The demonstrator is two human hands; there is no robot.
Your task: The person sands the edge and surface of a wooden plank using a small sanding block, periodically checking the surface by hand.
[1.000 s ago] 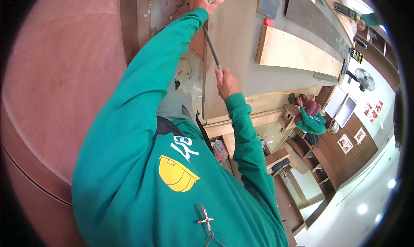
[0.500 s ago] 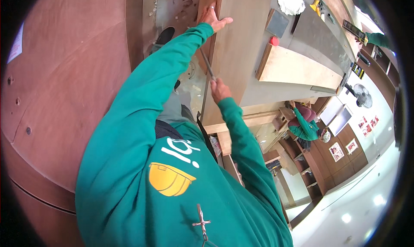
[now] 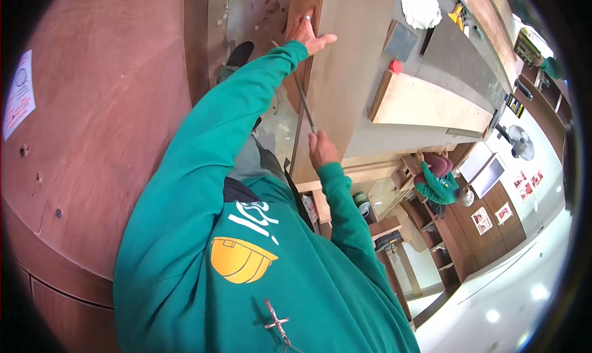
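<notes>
My left hand (image 3: 313, 35) lies across the edge of a brown wooden panel (image 3: 336, 82), thumb stretched out over its flat face and the other fingers along its side. A ring shows on one finger. My right hand (image 3: 323, 150) is closed round the near end of a long, slim grey file (image 3: 304, 102). From there the file slants up and away along the panel's edge, passing beneath my left sleeve, which hides part of it. Its thin far tip shows beyond the sleeve. Exactly where the file touches the wood cannot be made out.
On the worktop lie a pale wooden board (image 3: 431, 103), a red cap (image 3: 395, 66), a grey square block (image 3: 399, 40), a white crumpled cloth (image 3: 421, 5) and a yellow-handled tool (image 3: 456, 12). A reddish wooden panel (image 3: 105, 106) stands at left. Another person (image 3: 439, 183) sits at the right.
My right hand has moved nearer to me, drawing the file back with it. The left hand keeps its place on the panel's edge. The whole view has shifted slightly.
</notes>
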